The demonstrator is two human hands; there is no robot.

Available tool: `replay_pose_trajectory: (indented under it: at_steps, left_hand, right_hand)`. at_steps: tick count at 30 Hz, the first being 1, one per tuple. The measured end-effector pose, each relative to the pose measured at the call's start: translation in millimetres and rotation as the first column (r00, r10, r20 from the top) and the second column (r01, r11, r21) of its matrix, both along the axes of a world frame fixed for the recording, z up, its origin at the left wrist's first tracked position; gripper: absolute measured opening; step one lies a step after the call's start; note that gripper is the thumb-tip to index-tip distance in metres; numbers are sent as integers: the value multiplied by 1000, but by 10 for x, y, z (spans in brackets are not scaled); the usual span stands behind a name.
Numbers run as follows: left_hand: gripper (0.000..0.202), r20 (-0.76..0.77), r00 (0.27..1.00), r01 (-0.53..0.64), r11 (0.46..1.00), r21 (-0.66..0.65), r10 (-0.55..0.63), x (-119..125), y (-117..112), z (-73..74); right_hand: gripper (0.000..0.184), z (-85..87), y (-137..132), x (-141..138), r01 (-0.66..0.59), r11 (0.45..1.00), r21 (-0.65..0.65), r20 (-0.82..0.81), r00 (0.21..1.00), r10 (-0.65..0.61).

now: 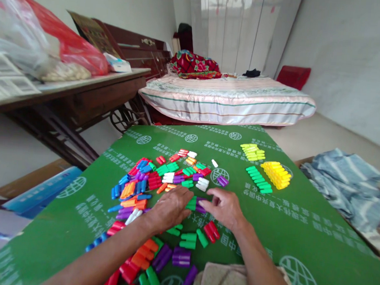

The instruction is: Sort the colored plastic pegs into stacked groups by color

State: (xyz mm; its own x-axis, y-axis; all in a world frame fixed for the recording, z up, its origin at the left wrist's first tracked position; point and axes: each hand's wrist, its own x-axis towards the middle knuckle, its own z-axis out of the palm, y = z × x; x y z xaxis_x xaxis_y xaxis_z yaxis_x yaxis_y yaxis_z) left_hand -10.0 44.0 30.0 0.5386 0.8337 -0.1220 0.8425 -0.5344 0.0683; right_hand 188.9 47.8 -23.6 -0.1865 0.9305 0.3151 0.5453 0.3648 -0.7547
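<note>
Small round-ended plastic pieces, like marker caps, lie in a mixed-colour spread [154, 181] across the green table. My left hand [172, 206] is closed, its fingers bent over green pieces [191, 202] at the middle. Just right of these, purple pieces [201, 205] touch or adjoin the green ones. My right hand [226, 208] has its fingers curled and its thumb tip at the purple pieces; its underside is hidden. White pieces [202, 184] sit beyond the hands. Nearer me are red pieces [211, 231] and a purple block of pieces [181, 257].
Grouped apart at the right are lime pieces [252, 152], green pieces [259, 180] and yellow pieces [276, 174]. A beige cloth [222, 281] lies at the near edge. Left stands a desk [93, 86] with bags; a bed [225, 97] is behind.
</note>
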Motion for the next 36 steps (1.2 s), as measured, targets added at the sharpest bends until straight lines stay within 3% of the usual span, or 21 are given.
replay_pose_trajectory:
  at_steps: [5, 14, 24, 29, 36]
  left_hand:
    - [25, 13, 1000, -28, 1000, 12, 28, 47, -18, 30]
    - [28, 57, 998, -29, 999, 24, 27, 44, -43, 53]
    - [37, 167, 982, -99, 992, 77, 85, -75, 119, 85]
    - [39, 200, 974, -122, 990, 71, 105, 172, 320, 175]
    - [37, 140, 986, -101, 994, 44, 94, 869, 780, 152]
  right_hand:
    - [29, 109, -73, -51, -140, 990, -15, 81, 987, 141]
    - [14, 63, -40, -49, -122, 989, -79, 115, 985, 130]
    - [15, 21, -23, -56, -154, 977, -144, 38, 986, 161]
    - [20, 24, -29, -73, -177, 965, -192, -81, 983, 164]
    - [25, -108, 46, -93, -99, 975, -200, -184, 981, 62]
